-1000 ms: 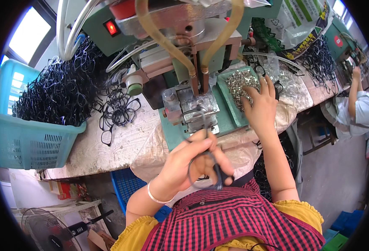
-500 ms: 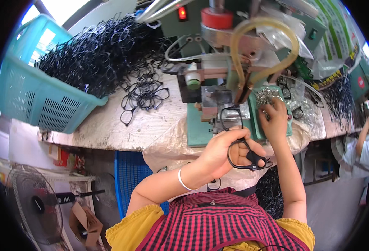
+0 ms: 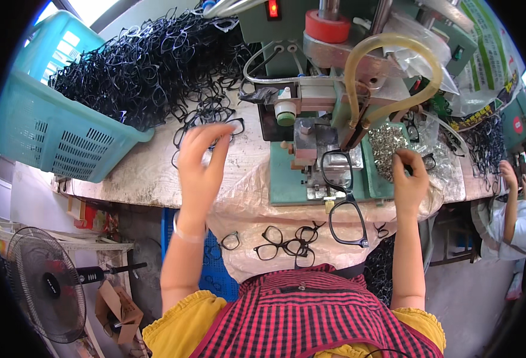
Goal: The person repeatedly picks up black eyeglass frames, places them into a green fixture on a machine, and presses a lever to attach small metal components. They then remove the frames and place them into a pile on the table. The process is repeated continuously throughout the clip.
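My left hand [image 3: 200, 170] is over the table at the left, thumb and fingers curved with a gap between them. Its fingertips are beside a black eyeglass frame [image 3: 240, 132] at the edge of a loose pile. My right hand [image 3: 412, 182] is closed in a pinch at the edge of a green tray of small metal parts [image 3: 383, 143]; what the fingertips hold, if anything, is too small to tell. Between the hands, another black eyeglass frame [image 3: 349, 203] sits at the press [image 3: 319, 140], one rim at the metal fixture and the other hanging toward me, with neither hand on it.
A turquoise basket [image 3: 66, 134] and a large heap of black frames [image 3: 149, 65] fill the left back. Several frames [image 3: 284, 244] lie on the brown paper before me. A yellowish hose [image 3: 436, 65] loops from the press. A fan [image 3: 45, 286] stands left; a co-worker [image 3: 510, 221] is at right.
My left hand has let go of the eyeglass frame at the press and swung left to the loose pile. My right hand has drawn back slightly from among the metal parts, fingertips now pinched.
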{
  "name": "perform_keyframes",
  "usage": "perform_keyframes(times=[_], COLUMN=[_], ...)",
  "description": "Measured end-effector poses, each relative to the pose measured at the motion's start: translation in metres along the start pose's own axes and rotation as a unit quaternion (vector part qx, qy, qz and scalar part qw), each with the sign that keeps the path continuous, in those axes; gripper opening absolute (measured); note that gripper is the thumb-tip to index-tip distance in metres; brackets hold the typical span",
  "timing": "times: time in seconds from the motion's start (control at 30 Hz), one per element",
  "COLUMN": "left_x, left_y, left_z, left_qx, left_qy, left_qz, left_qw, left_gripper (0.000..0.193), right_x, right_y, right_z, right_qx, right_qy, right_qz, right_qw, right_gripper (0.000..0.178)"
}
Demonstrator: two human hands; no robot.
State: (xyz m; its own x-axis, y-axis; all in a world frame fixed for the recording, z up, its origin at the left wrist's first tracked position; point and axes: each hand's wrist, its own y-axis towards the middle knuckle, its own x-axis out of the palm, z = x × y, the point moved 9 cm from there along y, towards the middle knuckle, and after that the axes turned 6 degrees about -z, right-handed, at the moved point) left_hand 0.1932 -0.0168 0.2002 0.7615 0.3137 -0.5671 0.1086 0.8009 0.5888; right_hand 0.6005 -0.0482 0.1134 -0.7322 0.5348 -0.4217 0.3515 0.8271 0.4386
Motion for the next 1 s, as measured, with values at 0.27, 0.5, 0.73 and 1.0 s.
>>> perform_keyframes(times=[0.27, 0.5, 0.73, 1.0], left_x=[0.121, 0.092, -0.001, 0.034], left_y=[0.013, -0.036, 0.012, -0.034], left_z=[-0.175, -0.136, -0.040, -0.156], left_qx=[-0.138, -0.057, 0.037, -0.233], left_qy=[0.460, 0.316, 0.178, -0.291], left_qz=[-0.092, -0.154, 0.079, 0.070], left_qw=[0.872, 0.934, 0.980, 0.925], left_gripper=[0.027, 0.017, 0.014, 0.022], right_x=[0.031, -0.056, 0.002, 0.065], right_y=[0.013, -0.055, -0.010, 0.012], right_z=[0.009, 0.052, -0.076, -0.075], right_qx=[0.087, 0.088, -0.023, 0.000], right_qy=[0.072, 0.020, 0.111, 0.285], right_qz=[-0.039, 0.035, -0.087, -0.060], right_qw=[0.993, 0.995, 0.990, 0.957], right_gripper=[0.018, 0.016, 0.015, 0.028])
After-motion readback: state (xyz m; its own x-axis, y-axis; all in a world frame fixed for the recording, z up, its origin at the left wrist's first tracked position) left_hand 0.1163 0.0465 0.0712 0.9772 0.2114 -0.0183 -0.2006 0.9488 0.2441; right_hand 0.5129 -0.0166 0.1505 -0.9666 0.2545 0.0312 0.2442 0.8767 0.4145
